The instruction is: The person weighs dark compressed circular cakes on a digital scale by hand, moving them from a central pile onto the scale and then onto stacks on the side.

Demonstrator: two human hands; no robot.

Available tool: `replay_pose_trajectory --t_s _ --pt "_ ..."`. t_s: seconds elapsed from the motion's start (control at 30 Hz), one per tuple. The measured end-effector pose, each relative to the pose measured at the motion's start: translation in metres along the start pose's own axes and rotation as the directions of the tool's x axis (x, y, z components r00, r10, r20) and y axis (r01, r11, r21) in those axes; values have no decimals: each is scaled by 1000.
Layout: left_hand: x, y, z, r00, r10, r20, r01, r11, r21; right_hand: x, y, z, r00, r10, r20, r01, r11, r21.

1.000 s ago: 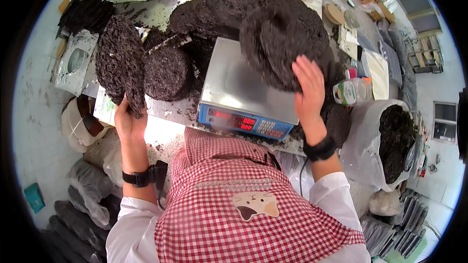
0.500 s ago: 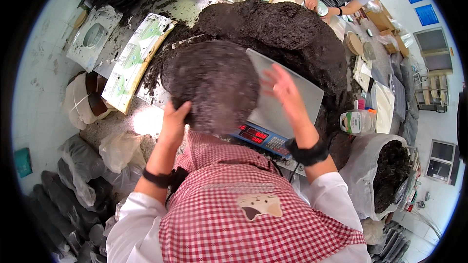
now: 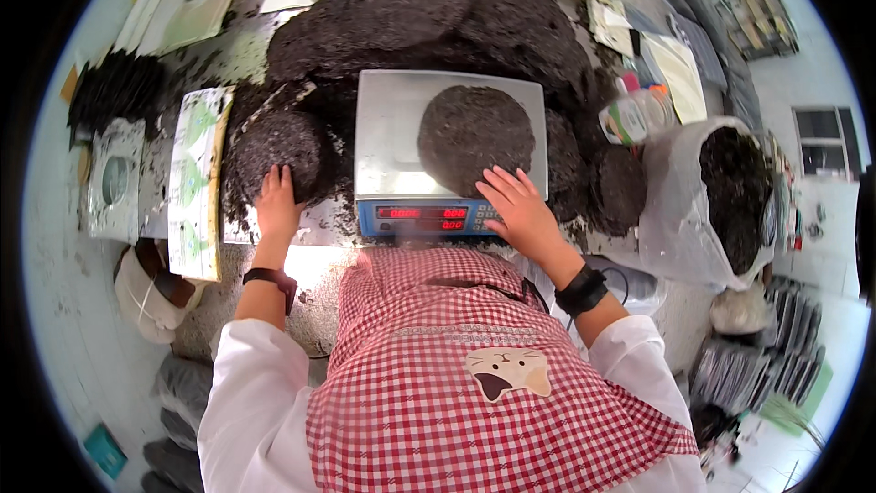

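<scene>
Both outstretched: left hand [image 3: 276, 208] on disc [image 3: 283, 146], right hand [image 3: 524, 212] over scale [image 3: 389, 139].

The head view looks down on the worktop [image 3: 158, 160] from nearby, rim apparently warped.

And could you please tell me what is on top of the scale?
On the scale lies a dark, round cake, right of centre, with the right hand at its near edge. The metal beneath the cake is hidden.
</scene>
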State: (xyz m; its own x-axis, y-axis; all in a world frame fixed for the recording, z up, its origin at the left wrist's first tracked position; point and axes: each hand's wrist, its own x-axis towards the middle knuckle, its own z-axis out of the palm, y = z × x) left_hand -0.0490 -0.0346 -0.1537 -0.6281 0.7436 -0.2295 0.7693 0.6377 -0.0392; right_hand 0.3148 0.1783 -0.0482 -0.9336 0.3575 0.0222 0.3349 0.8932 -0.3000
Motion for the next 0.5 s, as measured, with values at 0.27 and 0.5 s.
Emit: replay_pose_trajectory --t_s 0.27,0.5 --pt "-6 -10 -13 992 96 -85 -117 947 -299 -147 80 66 570 791 -224 -706 610 359" --pt "-46 66 -86 926 282 -253 -362 856 -370 -110 211 144 216 965 -148 -697 259 669"
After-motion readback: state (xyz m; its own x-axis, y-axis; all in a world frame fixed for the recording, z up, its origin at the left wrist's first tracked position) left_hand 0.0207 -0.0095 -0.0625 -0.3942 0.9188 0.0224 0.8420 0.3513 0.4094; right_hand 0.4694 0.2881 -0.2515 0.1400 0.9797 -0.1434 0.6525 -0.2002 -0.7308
